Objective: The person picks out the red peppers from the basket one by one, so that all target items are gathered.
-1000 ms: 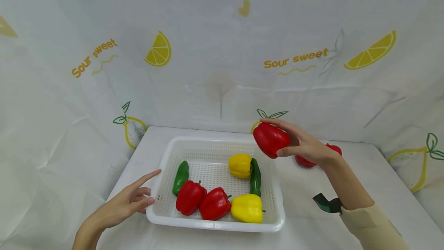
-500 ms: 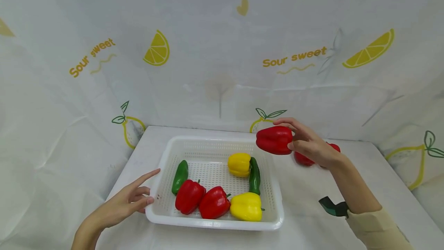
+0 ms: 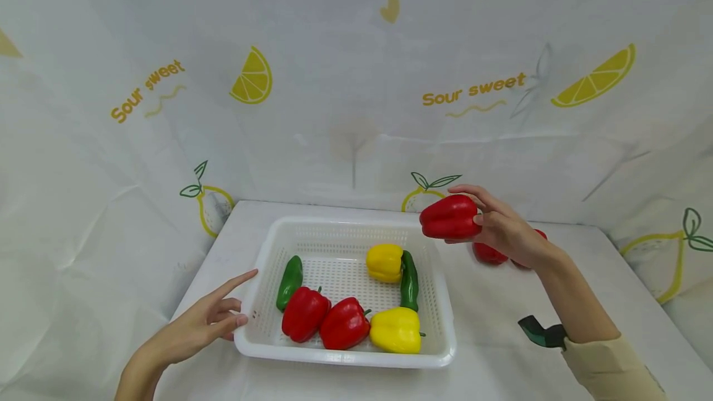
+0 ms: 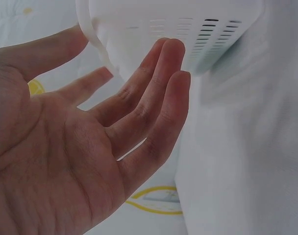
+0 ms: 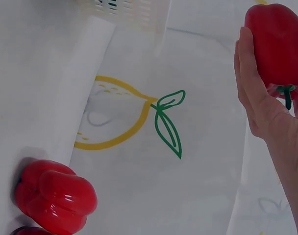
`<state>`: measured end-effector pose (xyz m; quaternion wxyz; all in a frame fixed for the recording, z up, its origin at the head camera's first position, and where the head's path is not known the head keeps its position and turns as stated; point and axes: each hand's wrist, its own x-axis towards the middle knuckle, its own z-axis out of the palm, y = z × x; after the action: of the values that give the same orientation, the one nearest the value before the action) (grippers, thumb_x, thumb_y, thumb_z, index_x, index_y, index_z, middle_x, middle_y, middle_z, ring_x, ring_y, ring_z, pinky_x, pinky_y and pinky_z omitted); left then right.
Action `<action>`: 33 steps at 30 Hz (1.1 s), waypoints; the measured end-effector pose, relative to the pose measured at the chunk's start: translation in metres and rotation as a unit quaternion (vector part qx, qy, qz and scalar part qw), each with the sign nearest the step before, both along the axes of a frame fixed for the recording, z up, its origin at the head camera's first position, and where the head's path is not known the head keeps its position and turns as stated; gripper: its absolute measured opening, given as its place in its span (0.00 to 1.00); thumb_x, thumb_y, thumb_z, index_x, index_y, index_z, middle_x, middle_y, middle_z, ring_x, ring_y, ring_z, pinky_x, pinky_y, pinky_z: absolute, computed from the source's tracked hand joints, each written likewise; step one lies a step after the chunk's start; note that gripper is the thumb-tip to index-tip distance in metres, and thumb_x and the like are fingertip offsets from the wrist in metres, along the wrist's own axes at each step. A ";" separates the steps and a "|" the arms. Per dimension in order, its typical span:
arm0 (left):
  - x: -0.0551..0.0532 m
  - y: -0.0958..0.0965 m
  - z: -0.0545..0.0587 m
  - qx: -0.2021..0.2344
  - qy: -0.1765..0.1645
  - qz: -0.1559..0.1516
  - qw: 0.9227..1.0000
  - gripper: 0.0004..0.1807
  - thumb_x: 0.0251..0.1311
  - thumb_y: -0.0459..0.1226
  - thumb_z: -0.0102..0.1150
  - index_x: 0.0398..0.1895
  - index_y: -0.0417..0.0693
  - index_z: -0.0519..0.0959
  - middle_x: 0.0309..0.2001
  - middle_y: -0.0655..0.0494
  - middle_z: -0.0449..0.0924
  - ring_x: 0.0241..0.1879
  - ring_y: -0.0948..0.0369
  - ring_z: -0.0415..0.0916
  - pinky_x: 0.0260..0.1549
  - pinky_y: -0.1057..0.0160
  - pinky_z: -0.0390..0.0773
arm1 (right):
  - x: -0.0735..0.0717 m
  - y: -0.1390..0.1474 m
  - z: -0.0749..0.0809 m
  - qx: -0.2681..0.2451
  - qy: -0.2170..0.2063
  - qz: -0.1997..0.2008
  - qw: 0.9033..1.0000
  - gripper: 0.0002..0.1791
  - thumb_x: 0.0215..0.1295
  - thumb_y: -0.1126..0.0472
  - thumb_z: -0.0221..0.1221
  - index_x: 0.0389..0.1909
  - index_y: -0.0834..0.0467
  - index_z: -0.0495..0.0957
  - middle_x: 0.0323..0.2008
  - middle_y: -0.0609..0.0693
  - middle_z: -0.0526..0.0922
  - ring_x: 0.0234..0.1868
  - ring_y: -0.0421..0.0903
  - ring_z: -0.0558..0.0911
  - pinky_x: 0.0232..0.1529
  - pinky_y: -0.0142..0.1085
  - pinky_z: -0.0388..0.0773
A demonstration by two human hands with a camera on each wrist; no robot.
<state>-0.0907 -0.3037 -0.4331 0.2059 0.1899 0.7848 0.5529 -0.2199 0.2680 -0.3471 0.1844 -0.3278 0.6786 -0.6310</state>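
My right hand (image 3: 504,228) grips a red bell pepper (image 3: 450,217) in the air, over the back right corner of a white plastic basket (image 3: 345,359). The right wrist view shows fingers and thumb around this pepper (image 5: 279,46), its green stem toward the palm. At the basket's left side is my left hand (image 3: 195,327), thumb at the rim and fingers loosely spread. In the left wrist view those fingers (image 4: 159,107) lie against or close to the slotted wall. Inside the basket are two red bell peppers (image 3: 306,314), two yellow bell peppers (image 3: 396,330) and two long green peppers (image 3: 289,283).
More red bell peppers (image 3: 490,254) lie on the white table (image 3: 490,327) right of the basket, partly hidden behind my right hand. One of them (image 5: 56,196) shows whole in the right wrist view. A white lemon-print sheet (image 3: 345,79) hangs behind the table.
My right hand has moved right with the red bell pepper, from above the basket's right part to its back right corner, turning the pepper more level. My left hand has stayed put.
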 end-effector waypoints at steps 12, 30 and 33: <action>-0.001 0.000 0.000 0.005 0.001 -0.005 1.000 0.43 0.82 0.34 0.54 0.90 0.51 0.43 0.53 0.35 0.84 0.50 0.62 0.89 0.48 0.60 0.91 | 0.001 0.008 -0.003 0.002 0.016 0.006 1.000 0.31 0.76 0.72 0.44 0.75 0.48 0.65 0.69 0.43 0.78 0.65 0.43 0.82 0.57 0.41 0.90; -0.001 0.000 0.000 0.003 -0.017 0.001 1.000 0.43 0.82 0.35 0.54 0.90 0.51 0.43 0.58 0.31 0.82 0.52 0.64 0.88 0.48 0.61 0.91 | 0.008 0.009 -0.010 0.099 0.083 -0.101 0.986 0.39 0.67 0.72 0.65 0.77 0.55 0.64 0.64 0.40 0.80 0.62 0.40 0.81 0.48 0.42 0.92; 0.000 0.000 0.000 0.000 -0.014 0.002 1.000 0.43 0.82 0.35 0.54 0.90 0.51 0.43 0.58 0.31 0.82 0.52 0.64 0.88 0.48 0.61 0.91 | 0.010 0.009 -0.011 0.100 0.077 -0.104 0.987 0.40 0.66 0.72 0.66 0.77 0.54 0.64 0.64 0.40 0.80 0.62 0.40 0.81 0.46 0.42 0.92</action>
<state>-0.0910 -0.3039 -0.4330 0.2159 0.1808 0.7823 0.5557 -0.2100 0.2770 -0.3576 0.0967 -0.2829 0.7809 -0.5485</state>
